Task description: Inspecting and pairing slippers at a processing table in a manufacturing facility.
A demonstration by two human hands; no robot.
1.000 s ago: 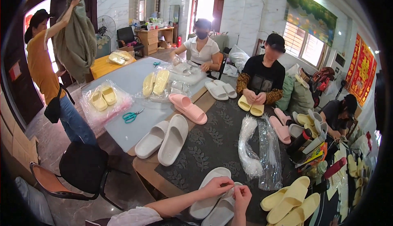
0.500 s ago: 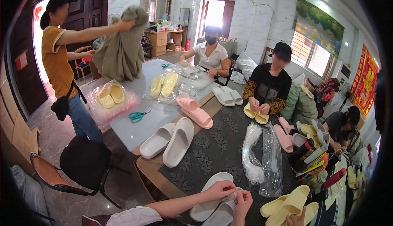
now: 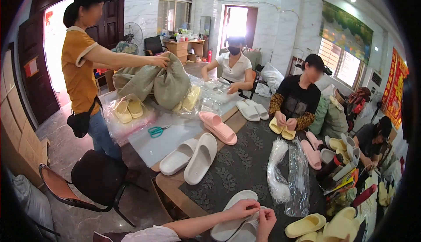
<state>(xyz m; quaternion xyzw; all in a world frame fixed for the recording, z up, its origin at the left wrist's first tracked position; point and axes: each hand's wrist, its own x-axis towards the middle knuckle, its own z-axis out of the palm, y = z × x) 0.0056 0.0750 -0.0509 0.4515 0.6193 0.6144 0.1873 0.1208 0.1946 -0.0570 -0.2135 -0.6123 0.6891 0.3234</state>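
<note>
My left hand [image 3: 244, 208] and my right hand [image 3: 265, 222] meet at the near edge of the table, fingertips pinched close together. Whatever they hold is too small to make out. Right beneath them lies a pair of grey slide slippers [image 3: 232, 203], partly hidden by my hands. Beyond my hands, a bundle of thin clear plastic strands [image 3: 277, 174] lies beside a clear bag of similar strands [image 3: 297, 180]. Near my right hand are several yellow slippers [image 3: 305, 225], cut off by the lower edge.
More slippers stand ahead: a grey pair [image 3: 201, 158], a pink pair [image 3: 218, 128] and a white pair [image 3: 251, 110]. Green-handled scissors [image 3: 158, 131] lie far left. A standing person handles an olive sack [image 3: 172, 82]; seated co-workers are opposite and right. A chair [image 3: 98, 174] stands left.
The standing person has lowered the olive sack onto the table, partly over bagged yellow slippers. The yellow slippers at the lower right have shifted. My hands stay pinched over the grey pair.
</note>
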